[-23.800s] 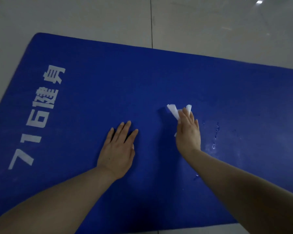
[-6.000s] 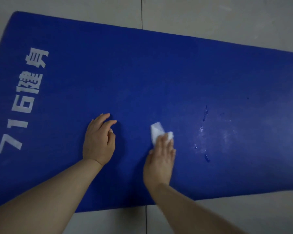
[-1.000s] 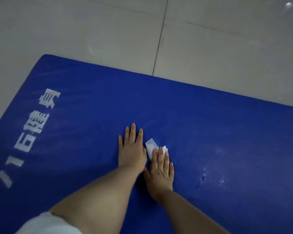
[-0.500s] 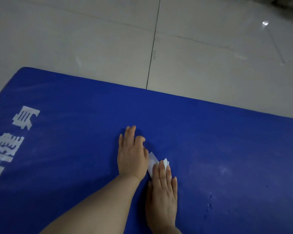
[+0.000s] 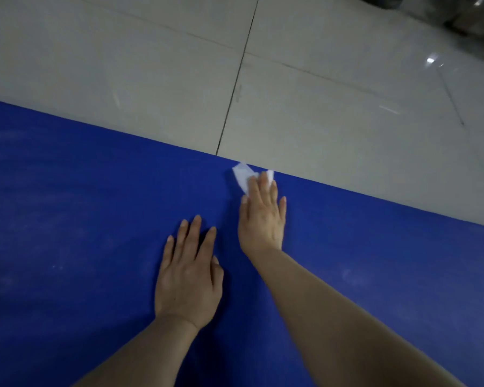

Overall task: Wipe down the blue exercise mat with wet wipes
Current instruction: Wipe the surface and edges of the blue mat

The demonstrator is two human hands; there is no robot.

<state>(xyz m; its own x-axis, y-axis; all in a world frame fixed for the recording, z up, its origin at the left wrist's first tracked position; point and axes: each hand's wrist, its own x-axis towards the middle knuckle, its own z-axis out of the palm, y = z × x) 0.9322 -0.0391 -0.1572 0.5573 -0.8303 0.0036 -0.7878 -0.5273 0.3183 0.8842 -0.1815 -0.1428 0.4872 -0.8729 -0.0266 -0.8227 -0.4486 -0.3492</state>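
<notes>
The blue exercise mat fills the lower part of the view, its far edge running from upper left to lower right. A crumpled white wet wipe lies at that far edge. My right hand presses it flat against the mat with straight fingers; most of the wipe is hidden under the fingers. My left hand rests flat on the mat, nearer to me and a little to the left, fingers spread and holding nothing.
Pale grey floor tiles with dark grout lines lie beyond the mat's far edge. A dark blurred object sits in the top right corner. Faint pale smears show on the mat at left.
My right hand has slid the wipe away from me to the mat's far edge. My left hand has stayed flat on the mat and now lies behind the right. The view has shifted.
</notes>
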